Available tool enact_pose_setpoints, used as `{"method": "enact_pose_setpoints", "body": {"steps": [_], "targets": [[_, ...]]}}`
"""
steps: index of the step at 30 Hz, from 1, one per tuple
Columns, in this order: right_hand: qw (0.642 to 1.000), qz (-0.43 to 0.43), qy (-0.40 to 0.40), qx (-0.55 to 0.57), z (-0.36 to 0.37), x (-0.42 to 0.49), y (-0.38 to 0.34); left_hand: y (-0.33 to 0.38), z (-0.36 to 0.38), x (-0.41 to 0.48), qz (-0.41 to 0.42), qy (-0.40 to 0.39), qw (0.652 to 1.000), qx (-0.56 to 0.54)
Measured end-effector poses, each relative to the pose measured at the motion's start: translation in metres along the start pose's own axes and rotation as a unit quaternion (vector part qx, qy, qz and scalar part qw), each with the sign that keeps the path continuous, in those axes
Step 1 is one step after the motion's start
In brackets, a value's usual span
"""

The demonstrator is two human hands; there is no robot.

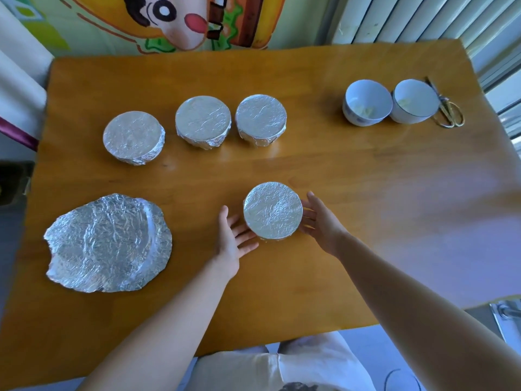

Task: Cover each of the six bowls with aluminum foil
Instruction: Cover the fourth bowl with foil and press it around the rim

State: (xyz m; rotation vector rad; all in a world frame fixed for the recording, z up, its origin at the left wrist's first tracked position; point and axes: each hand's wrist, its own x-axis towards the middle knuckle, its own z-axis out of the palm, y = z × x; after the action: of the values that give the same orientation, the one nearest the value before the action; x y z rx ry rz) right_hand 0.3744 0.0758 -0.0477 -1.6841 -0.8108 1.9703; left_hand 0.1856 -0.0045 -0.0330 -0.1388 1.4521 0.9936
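Head: scissors (443, 104) beside uncovered bowls (366, 101)

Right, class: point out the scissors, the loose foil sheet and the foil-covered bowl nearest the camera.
scissors (450, 115): head view, on the golden handles.
loose foil sheet (107, 244): head view, on its crinkled middle.
nearest foil-covered bowl (273, 210): head view, on its flat foil top.

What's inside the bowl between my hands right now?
The foil-covered bowl shows only crinkled foil stretched flat over its top and wrapped past its rim; whatever is inside is hidden.
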Motion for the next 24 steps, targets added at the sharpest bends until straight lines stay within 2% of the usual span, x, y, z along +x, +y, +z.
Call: {"method": "enact_pose_setpoints", "body": {"steps": [6, 11, 24], "targets": [[0.997, 0.018, 0.023, 0.075, -0.066, 0.021, -0.033, -0.003, 0.089, 0.015, -0.002, -0.024, 0.998, -0.056], [0.994, 0.033, 0.000, 0.104, -0.106, 0.054, -0.077, 0.013, 0.165, 0.036, 0.008, -0.016, 0.996, -0.093], [0.980, 0.027, -0.073, 0.182, -0.110, 0.140, -0.155, 0.074, 0.244, 0.092, 0.052, 0.030, 0.979, -0.197]]}}
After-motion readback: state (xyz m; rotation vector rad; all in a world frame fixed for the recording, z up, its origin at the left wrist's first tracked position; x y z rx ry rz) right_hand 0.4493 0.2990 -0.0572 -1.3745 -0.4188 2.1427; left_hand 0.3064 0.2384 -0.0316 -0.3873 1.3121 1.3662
